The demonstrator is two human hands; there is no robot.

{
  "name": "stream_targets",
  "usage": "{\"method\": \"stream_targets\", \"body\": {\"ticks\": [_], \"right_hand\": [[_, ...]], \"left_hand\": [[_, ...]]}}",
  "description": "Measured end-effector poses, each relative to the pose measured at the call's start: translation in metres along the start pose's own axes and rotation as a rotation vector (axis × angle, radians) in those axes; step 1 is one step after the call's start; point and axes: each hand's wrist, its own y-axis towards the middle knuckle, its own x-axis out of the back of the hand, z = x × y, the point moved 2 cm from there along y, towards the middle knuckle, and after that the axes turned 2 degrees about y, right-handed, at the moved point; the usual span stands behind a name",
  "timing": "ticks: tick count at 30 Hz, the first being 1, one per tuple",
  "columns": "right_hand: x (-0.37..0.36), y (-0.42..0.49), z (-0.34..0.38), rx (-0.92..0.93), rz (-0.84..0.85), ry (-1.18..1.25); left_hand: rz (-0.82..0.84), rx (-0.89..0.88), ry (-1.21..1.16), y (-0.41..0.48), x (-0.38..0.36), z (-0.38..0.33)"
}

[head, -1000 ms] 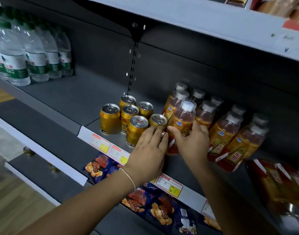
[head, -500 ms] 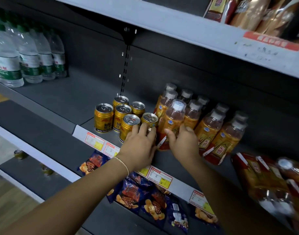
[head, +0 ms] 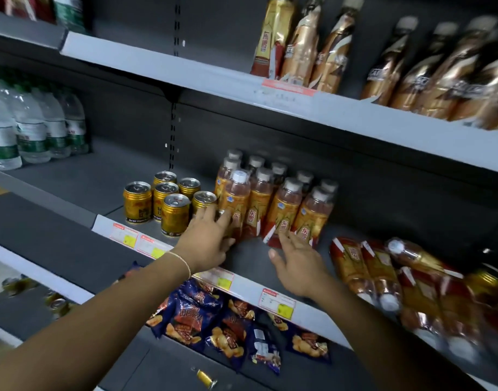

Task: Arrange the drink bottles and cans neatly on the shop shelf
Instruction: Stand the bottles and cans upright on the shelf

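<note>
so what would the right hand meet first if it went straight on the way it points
Most likely the front-row orange drink bottles: the right hand points at their lower labels, fingertips about at them, though depth is unclear.

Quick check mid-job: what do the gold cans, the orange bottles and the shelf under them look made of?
Gold cans: metal, likely aluminium; glossy gold sides, bare silvery tops with pull tabs. Orange bottles: clear glossy plastic; liquid shows through above shiny printed sleeves, pale caps. Shelf: probably painted metal, matte dark grey, flat with no glint.
</note>
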Motion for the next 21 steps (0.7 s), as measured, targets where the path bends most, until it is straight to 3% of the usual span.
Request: {"method": "stream_targets", "body": {"ticks": [5, 21], "right_hand": [[0.025, -0.057, -0.049, -0.047, -0.018, 0.004], [0.08, -0.315, -0.223, -0.395, -0.156, 0.098]], "left_hand": [[-0.05, -0.101, -0.012, -0.013, 0.011, -0.075], [0.042, -0.468, -0.131, -0.082, -0.005, -0.345]]}}
